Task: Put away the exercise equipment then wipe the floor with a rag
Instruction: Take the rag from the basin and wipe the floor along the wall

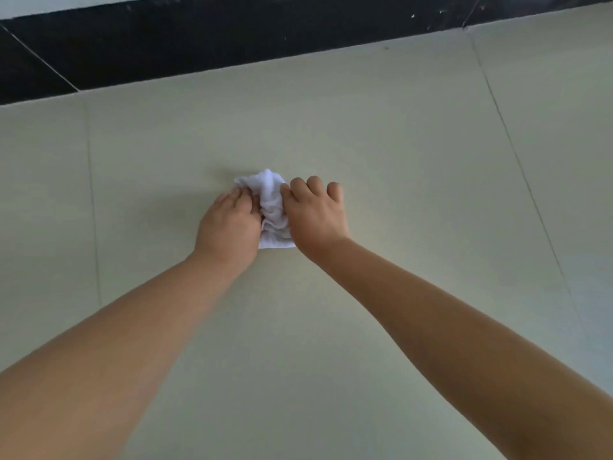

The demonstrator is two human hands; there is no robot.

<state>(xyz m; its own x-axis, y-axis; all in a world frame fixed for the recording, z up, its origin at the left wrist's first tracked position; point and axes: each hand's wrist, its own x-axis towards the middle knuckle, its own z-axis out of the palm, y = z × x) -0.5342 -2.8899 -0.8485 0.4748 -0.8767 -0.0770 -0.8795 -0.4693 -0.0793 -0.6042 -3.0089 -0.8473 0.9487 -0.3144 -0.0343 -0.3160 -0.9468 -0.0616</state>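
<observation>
A white rag (271,207) lies bunched on the pale tiled floor (398,154), in the middle of the view. My left hand (229,227) presses on its left side and my right hand (315,217) presses on its right side. Both hands rest palm down with fingers curled onto the cloth, and the rag is crumpled between them. Both forearms stretch forward from the bottom corners. No exercise equipment is in view.
A black skirting band (232,44) runs along the far edge of the floor, with a pale wall strip above it at the top left. Thin grout lines cross the floor at left and right.
</observation>
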